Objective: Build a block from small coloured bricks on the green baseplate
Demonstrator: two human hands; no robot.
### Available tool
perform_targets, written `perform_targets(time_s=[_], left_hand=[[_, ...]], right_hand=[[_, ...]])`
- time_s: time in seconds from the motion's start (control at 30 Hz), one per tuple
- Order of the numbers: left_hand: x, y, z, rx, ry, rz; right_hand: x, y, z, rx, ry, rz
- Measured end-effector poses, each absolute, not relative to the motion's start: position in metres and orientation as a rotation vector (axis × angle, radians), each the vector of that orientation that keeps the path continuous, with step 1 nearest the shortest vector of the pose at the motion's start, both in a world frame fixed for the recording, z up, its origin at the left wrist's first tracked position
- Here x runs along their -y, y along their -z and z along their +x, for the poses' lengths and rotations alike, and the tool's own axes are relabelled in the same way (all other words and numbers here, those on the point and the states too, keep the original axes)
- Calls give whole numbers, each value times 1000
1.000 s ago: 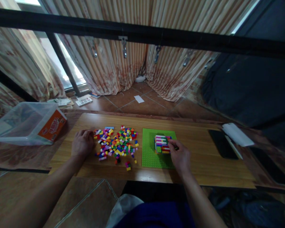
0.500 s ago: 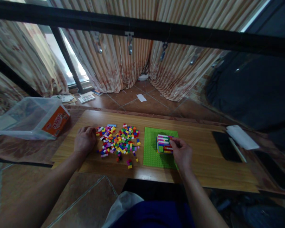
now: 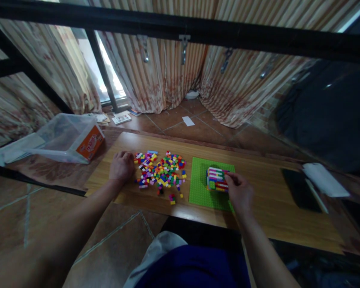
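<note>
A small block built of coloured bricks stands on a green baseplate on the wooden table. My right hand rests at the block's right side with its fingers pinched against the top edge. A loose pile of small coloured bricks lies left of the baseplate. My left hand lies curled on the table at the pile's left edge, touching the nearest bricks; whether it holds one is hidden.
A clear plastic tub with an orange label lies on its side at the far left. A black tablet and a white object lie at the right end. A black bar crosses overhead; curtains hang behind.
The camera has swung so the whole table scene shifts right in the view. Both hands keep their places against the pile and the block.
</note>
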State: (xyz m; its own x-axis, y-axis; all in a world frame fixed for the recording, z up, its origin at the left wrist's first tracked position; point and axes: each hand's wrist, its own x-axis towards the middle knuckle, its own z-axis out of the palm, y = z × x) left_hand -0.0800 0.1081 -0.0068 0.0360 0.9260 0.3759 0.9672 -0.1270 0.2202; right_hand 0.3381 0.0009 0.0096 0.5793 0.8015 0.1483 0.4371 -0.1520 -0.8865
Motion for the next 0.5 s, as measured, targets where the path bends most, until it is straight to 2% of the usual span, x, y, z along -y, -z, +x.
perform_targets(time_s=[0.17, 0.5], left_hand=[[-108, 8, -80, 2026, 663, -2187], [-105, 5, -77, 2060, 650, -2201]], right_hand=[[19, -22, 310, 1187, -241, -1755], [22, -20, 208, 1875, -455, -1433]])
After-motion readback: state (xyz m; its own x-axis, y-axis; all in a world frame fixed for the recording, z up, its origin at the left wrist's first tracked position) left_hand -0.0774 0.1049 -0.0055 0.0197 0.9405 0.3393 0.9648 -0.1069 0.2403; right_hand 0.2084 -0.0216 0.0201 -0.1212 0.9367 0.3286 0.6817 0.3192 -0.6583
